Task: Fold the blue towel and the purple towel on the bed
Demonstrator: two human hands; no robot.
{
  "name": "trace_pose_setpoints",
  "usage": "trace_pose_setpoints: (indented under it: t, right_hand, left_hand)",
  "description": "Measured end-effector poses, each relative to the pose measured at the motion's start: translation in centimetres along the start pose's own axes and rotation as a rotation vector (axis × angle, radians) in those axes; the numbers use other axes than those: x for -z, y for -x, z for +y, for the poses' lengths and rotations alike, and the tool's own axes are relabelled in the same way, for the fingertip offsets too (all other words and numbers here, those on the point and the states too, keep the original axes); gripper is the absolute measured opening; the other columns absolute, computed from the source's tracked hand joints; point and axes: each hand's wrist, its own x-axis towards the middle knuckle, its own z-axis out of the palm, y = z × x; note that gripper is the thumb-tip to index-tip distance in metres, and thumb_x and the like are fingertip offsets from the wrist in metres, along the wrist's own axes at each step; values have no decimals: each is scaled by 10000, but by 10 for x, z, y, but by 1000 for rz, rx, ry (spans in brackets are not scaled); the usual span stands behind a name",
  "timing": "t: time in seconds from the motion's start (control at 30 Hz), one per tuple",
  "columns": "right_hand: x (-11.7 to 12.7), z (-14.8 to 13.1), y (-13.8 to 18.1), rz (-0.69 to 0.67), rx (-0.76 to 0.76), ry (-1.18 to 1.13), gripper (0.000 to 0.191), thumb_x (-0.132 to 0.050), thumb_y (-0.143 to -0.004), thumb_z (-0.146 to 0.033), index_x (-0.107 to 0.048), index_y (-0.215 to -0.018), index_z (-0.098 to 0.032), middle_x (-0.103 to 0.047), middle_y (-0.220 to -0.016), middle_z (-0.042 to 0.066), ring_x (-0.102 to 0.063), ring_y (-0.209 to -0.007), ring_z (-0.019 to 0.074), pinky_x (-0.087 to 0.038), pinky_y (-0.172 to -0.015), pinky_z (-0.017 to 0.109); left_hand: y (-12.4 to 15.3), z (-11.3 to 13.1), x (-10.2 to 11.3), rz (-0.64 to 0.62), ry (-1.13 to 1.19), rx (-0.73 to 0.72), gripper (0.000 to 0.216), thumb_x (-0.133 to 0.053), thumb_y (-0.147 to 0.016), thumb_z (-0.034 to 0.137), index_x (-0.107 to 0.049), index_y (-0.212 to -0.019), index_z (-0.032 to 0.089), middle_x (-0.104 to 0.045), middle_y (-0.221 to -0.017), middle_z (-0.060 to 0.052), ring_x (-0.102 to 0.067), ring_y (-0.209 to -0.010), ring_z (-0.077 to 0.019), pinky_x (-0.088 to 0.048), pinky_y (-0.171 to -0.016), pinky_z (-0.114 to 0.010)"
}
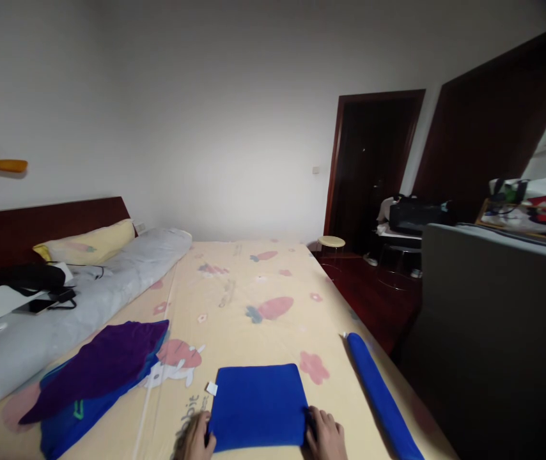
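Note:
A folded blue cloth (259,402), rectangular and with a small white tag (211,388) on its left edge, lies flat on the bed in front of me. My left hand (199,437) is at its lower left edge, thumb and fingers closed on the side. At the lower right edge, my right hand (325,433) has its fingers curled against the cloth in the same way. To the right lies a long blue roll of cloth (381,396). A crumpled purple and blue garment (105,364) is spread out on the left.
The bed's patterned sheet (234,319) runs back to the wall. On the left are a rolled grey quilt (124,268), a yellow pillow (91,243) and a black bag (23,279). A stool (331,242) and a dark grey panel (493,332) stand off the right side.

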Motion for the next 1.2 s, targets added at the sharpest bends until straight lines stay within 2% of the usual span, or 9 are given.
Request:
trace_pose_setpoints:
  t: [0.1,0.17,0.27,0.4,0.53,0.73,0.9,1.07,1.2]
  right_hand:
    - [-7,-3,2,58,50,22,294,-487,-845,-224,-590,-1118,-263,-675,-1003,48,-612,-906,221,-409,-785,351]
    - [-12,-17,4,44,160,12,325,-492,-815,-157,-600,-1096,-279,-674,-1001,29,-609,-894,200,-404,-787,330]
    - [-22,-50,9,-62,346,-24,408,-499,-766,-102,-600,-1099,-315,-675,-1047,2,-600,-913,192,-392,-792,314]
    - [-36,-77,13,-170,440,-25,454,-593,-732,-228,-583,-1169,-348,-681,-1135,1,-598,-949,234,-391,-791,330]
    - [-28,-54,14,-149,372,20,501,-604,-704,-207,-582,-1183,-354,-679,-1166,-4,-599,-994,251,-390,-835,353]
    - [8,-9,15,-100,240,35,427,-535,-795,-228,-566,-1214,-304,-643,-1214,27,-570,-1059,233,-355,-901,362]
    - [15,-14,9,-77,185,41,361,-547,-786,-225,-598,-1131,-318,-661,-1161,9,-572,-1029,223,-347,-888,363]
    - [24,-21,2,-76,150,9,324,-518,-760,-195,-612,-1056,-290,-622,-1252,20,-532,-1126,248,-324,-929,400]
    - [34,-21,-3,-172,124,-69,238,-476,-790,-197,-622,-968,-259,-682,-947,17,-576,-914,213,-374,-858,361]
  left_hand:
    - [2,11,-2,113,-160,-120,369,-490,-779,158,-638,-1104,251,-722,-1045,-48,-667,-986,-212,-523,-849,-319]
    - [6,32,-3,106,-180,-283,374,-482,-791,144,-638,-1099,289,-724,-1016,-21,-673,-933,-189,-521,-815,-300]
    - [12,73,-13,17,-150,-484,485,-482,-729,79,-626,-1127,313,-719,-1073,3,-668,-955,-171,-510,-827,-278]
    - [15,103,-31,-161,-124,-499,609,-488,-643,59,-623,-1192,286,-690,-1205,-32,-631,-1095,-218,-475,-929,-319]
    - [13,77,-22,-282,-155,-388,718,-460,-620,35,-577,-1281,288,-629,-1316,-24,-565,-1209,-236,-432,-1003,-359]
    - [15,21,13,-174,-240,-331,672,-439,-708,33,-551,-1308,313,-614,-1335,10,-535,-1233,-205,-400,-1032,-367]
    - [9,27,22,-206,-229,-304,679,-437,-692,16,-561,-1290,313,-618,-1326,7,-531,-1234,-187,-380,-1043,-352]
    - [0,32,30,-202,-106,-280,570,-436,-711,54,-627,-1184,306,-682,-1205,-9,-600,-1137,-200,-445,-975,-359]
    - [-4,24,32,-157,80,-222,467,-437,-733,97,-652,-1103,284,-729,-1051,-16,-662,-993,-176,-501,-914,-309]
